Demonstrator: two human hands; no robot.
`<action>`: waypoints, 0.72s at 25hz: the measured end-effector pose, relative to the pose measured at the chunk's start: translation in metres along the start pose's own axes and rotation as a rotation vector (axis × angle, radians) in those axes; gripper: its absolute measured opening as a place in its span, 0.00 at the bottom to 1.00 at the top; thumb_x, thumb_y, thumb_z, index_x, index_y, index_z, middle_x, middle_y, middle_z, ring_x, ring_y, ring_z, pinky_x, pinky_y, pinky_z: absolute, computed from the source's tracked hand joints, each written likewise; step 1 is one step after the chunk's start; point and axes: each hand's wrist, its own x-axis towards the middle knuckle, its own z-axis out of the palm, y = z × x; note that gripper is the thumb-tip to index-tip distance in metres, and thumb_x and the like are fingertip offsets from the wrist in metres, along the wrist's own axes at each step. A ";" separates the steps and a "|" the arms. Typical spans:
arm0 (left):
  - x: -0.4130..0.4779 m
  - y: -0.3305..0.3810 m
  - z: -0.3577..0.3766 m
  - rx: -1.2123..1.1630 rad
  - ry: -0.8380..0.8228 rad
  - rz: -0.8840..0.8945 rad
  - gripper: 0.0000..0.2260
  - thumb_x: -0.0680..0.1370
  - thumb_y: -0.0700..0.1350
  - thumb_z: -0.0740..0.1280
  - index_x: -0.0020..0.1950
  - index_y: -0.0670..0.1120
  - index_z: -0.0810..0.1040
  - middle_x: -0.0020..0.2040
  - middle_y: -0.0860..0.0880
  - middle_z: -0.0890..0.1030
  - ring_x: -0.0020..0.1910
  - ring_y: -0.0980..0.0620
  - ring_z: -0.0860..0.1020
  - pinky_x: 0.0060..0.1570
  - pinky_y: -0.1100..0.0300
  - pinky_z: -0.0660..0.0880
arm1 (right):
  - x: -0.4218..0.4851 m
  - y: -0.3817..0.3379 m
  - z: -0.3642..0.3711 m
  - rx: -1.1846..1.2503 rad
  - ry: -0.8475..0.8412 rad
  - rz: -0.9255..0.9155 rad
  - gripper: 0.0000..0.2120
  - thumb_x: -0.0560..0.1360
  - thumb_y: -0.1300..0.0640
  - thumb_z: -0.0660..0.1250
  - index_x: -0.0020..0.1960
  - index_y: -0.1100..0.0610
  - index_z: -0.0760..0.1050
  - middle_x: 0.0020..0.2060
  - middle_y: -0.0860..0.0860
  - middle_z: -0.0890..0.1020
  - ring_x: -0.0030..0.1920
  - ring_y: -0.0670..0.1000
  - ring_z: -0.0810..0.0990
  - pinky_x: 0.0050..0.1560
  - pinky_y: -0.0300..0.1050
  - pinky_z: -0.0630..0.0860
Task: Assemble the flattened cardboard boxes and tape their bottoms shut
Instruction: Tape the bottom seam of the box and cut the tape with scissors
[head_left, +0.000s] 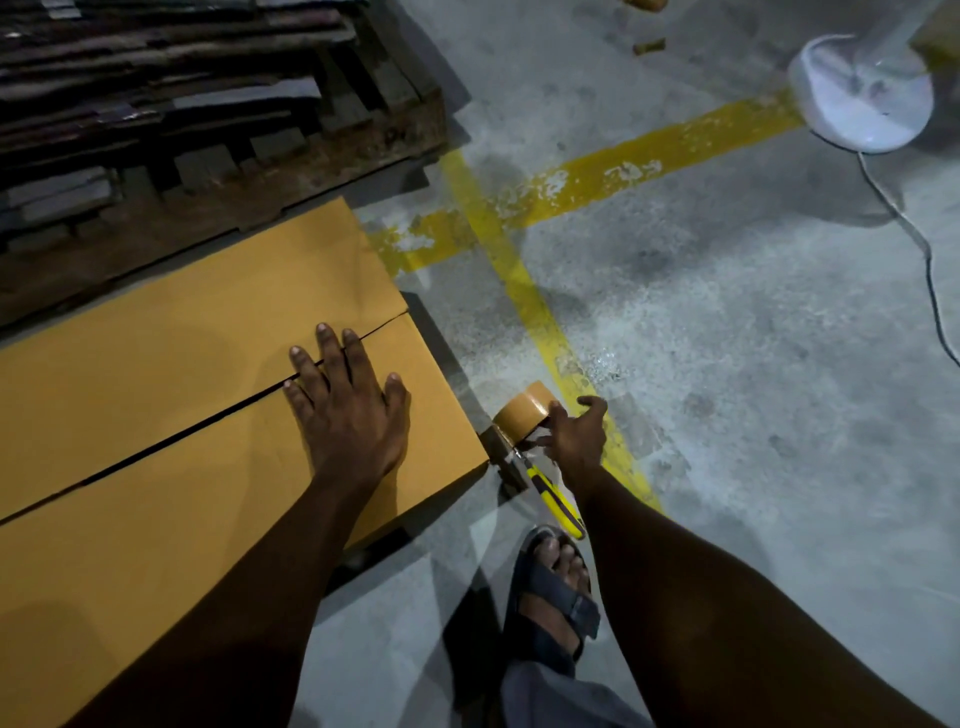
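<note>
Head view, single frame.

Left hand (348, 410): flat, palm down, fingers spread, pressing on top of the cardboard box (182, 338). Fingertips straddle the seam (208, 422) where the two flaps meet. The seam is an open dark slit with no tape seen on it. The box lies on the concrete floor (727, 364), under and to the left of this hand.

Right hand (576, 441): low to the floor, just off the box corner nearest it. Fingers curl round the side of a brown tape roll (522, 413), thumb stuck out to the right. The roll stands tilted, touching or nearly touching the box corner.

A yellow utility knife (556, 504) runs under the right wrist, blade end toward the roll. Cannot tell whether the hand holds it or it lies on the floor.

A foot in a dark sandal (550, 587) sits between the two forearms, just below the knife.

Beyond the left hand is a wooden pallet (311, 171) carrying a dark stack of flat cardboard (156, 78).

Beyond the right hand are yellow floor lines (540, 312), crossing. Farther out is a white round base (862, 93) with a white cord (909, 223) trailing from it.
</note>
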 end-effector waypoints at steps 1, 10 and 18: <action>0.000 0.000 0.001 -0.001 0.001 0.000 0.30 0.81 0.55 0.52 0.78 0.42 0.49 0.79 0.41 0.46 0.76 0.33 0.45 0.71 0.34 0.49 | 0.002 -0.004 -0.003 -0.073 0.012 -0.069 0.12 0.74 0.51 0.68 0.54 0.44 0.69 0.38 0.59 0.83 0.37 0.59 0.82 0.41 0.53 0.78; 0.001 -0.002 0.002 0.022 -0.012 -0.002 0.30 0.81 0.56 0.51 0.78 0.42 0.49 0.79 0.41 0.46 0.76 0.34 0.45 0.71 0.34 0.50 | -0.008 -0.022 -0.007 -0.363 -0.194 -0.194 0.38 0.73 0.47 0.72 0.78 0.53 0.59 0.66 0.57 0.77 0.66 0.61 0.74 0.62 0.53 0.71; 0.001 -0.004 0.000 0.026 -0.007 -0.002 0.32 0.78 0.59 0.45 0.79 0.44 0.49 0.79 0.42 0.46 0.76 0.35 0.46 0.71 0.36 0.50 | -0.012 -0.028 -0.006 -0.504 -0.213 -0.320 0.38 0.68 0.36 0.70 0.75 0.34 0.58 0.60 0.53 0.81 0.57 0.59 0.80 0.55 0.56 0.78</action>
